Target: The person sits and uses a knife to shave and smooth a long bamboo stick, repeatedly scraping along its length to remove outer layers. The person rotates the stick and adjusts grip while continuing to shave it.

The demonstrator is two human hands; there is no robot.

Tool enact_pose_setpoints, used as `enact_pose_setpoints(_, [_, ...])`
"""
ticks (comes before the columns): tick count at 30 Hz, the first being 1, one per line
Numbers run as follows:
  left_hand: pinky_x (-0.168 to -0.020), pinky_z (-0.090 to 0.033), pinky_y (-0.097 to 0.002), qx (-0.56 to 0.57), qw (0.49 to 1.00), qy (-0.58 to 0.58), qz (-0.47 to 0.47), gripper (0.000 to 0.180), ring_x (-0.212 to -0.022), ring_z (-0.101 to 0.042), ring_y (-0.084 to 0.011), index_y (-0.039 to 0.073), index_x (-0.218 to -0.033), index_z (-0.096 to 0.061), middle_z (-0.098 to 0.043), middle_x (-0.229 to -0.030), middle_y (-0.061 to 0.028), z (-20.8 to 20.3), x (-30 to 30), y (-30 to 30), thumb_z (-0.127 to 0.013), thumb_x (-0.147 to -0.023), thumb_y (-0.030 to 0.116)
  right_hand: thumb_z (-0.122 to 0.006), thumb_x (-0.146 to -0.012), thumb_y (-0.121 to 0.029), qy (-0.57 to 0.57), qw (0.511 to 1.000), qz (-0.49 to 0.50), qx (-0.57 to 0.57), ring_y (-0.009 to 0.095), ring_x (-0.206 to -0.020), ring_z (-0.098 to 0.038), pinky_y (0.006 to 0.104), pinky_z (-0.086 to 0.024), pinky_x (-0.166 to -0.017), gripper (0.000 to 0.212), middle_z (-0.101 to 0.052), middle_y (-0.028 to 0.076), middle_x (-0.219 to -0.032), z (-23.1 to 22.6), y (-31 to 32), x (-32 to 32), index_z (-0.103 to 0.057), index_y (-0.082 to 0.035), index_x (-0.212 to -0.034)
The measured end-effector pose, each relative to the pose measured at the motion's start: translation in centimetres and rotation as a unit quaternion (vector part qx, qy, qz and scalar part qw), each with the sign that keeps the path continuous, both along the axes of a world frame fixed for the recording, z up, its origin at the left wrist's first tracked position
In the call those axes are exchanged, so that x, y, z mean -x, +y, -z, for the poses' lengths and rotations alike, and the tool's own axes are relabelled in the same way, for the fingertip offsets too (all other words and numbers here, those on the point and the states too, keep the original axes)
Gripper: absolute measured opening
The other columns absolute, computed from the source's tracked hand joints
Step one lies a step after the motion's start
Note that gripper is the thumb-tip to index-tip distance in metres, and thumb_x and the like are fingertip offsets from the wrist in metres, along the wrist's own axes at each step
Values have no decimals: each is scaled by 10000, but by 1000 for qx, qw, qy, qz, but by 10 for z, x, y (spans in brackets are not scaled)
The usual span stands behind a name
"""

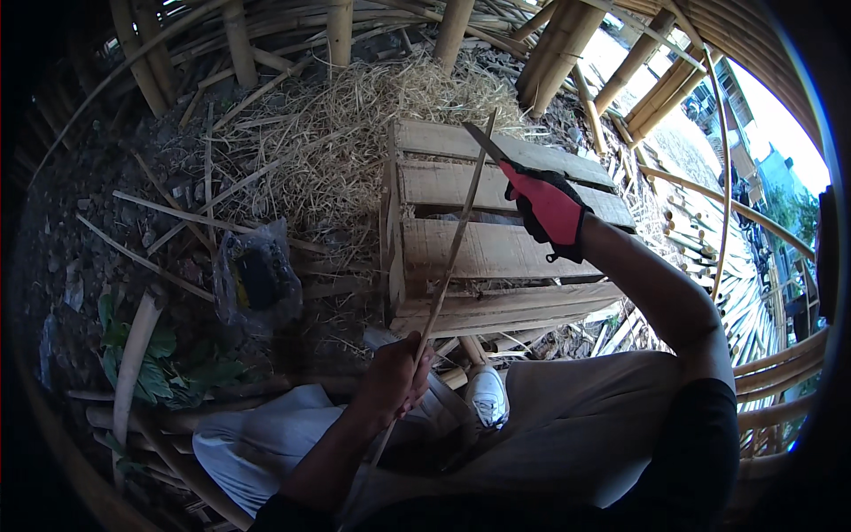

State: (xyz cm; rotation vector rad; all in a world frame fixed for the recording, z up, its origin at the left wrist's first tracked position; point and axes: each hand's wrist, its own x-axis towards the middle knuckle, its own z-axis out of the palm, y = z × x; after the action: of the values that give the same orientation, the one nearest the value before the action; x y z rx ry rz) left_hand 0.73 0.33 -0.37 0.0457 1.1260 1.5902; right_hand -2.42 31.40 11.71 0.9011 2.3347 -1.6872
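My left hand [399, 374], bare, is closed round a long thin bamboo strip [452, 253] above my lap. The strip slants up and away to the right, over the left part of a slatted wooden crate [479, 248]. My right hand [550, 208] wears a red and black glove and is closed on a knife, its handle hidden in the fist. The knife's blade [485, 144] points up and to the left, crossing the strip near its far end in this view. Whether blade and strip touch I cannot tell.
Bamboo shavings [310, 160] are heaped behind and left of the crate. A clear plastic bag [257, 275] with a dark object lies on the ground at left, near green leaves [151, 363]. Bamboo posts [558, 53] stand at the back. Many cut bamboo pieces [718, 266] lie at right.
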Motion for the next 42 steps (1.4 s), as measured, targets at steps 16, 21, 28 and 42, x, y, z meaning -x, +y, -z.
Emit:
enact_pose_setpoints(16, [-303,-261,-270,9,1000,1,-19,357,-312,-306,-91,122,-802,-436,-326,-468,22,-8,1,0,-354,-1057,359,-525,-1010,-390,-8,998,30,59,81,-409,-368,271,-286,-400,328,-402,-41,-559,3,-6,-4,-597,-110,-855])
enact_pose_setpoints(21, [-291,-260,-259,-5,1000,7,1,471,-314,-340,-83,116,-805,-459,-347,-460,32,-5,1,-1,-331,-1084,473,-530,-1015,-485,-145,980,-75,111,56,-486,-473,240,-387,-454,421,-582,-10,-682,17,-51,-30,-698,-104,-956])
enact_pose_setpoints(28, [-291,-252,-259,-13,1000,21,-15,445,-314,-331,-78,124,-810,-458,-354,-474,32,-3,5,-1,-353,-1073,466,-513,-1037,-373,-66,992,-105,-15,52,-452,-469,239,-354,-426,364,-493,-41,-595,25,-59,-29,-649,-67,-891])
enact_pose_setpoints(42, [-292,-257,-246,-18,1000,11,-7,500,-313,-338,-70,142,-801,-450,-343,-467,37,6,0,-2,-346,-1062,556,-507,-1024,-502,-169,940,-134,266,55,-421,-414,243,-298,-375,436,-456,-53,-615,25,-28,-25,-581,-101,-869])
